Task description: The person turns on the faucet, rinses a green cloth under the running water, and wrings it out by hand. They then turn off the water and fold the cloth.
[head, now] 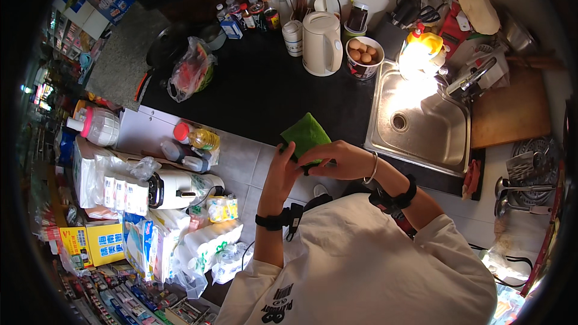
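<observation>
A folded green cloth [308,132] is held up in front of my body, near the counter's front edge. My left hand [282,167] grips its lower left side, with the thumb pointing up along it. My right hand [336,159], with a bangle at the wrist, curls over its lower right part. The fingers of both hands meet at the bottom of the cloth and hide that edge. Beyond the cloth spreads the black countertop [262,90]. To the right of my right hand is a stainless steel sink [420,133].
A cream electric kettle [321,43] and a tub of eggs [363,56] stand at the back. Farther left lies bagged cut watermelon [194,70]. A wooden cutting board [510,104] leans right of the sink. On the floor side are an oil bottle [203,139] and a white appliance [180,188].
</observation>
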Available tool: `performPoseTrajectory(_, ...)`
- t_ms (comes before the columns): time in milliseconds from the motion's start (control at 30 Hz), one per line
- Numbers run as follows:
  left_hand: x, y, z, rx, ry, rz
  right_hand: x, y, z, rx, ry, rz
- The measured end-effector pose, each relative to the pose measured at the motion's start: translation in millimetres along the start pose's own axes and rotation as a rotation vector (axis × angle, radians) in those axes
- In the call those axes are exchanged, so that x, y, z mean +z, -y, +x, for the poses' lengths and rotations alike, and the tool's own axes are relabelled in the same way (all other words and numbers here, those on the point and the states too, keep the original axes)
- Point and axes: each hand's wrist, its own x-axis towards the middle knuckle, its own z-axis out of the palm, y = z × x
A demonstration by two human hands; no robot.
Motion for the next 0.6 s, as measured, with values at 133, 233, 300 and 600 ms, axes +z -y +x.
performPoseTrajectory(133,9,-4,-3,0.194,-0.222,0.268,-10,-39,-15,0.336,-0.463,0.448)
performPoseTrajectory(233,28,-5,-9,0.433,-0.004,0.994,-4,-51,-19,0.448,-0.524,1.0)
performPoseTrajectory(300,51,-10,-14,0.59,0.164,1.143,1,-48,-19,0.436,-0.441,1.383)
performPoseTrajectory(600,87,4,3,-0.047,0.288,-0.273,12,-4,-11,0.426,-0.508,1.616)
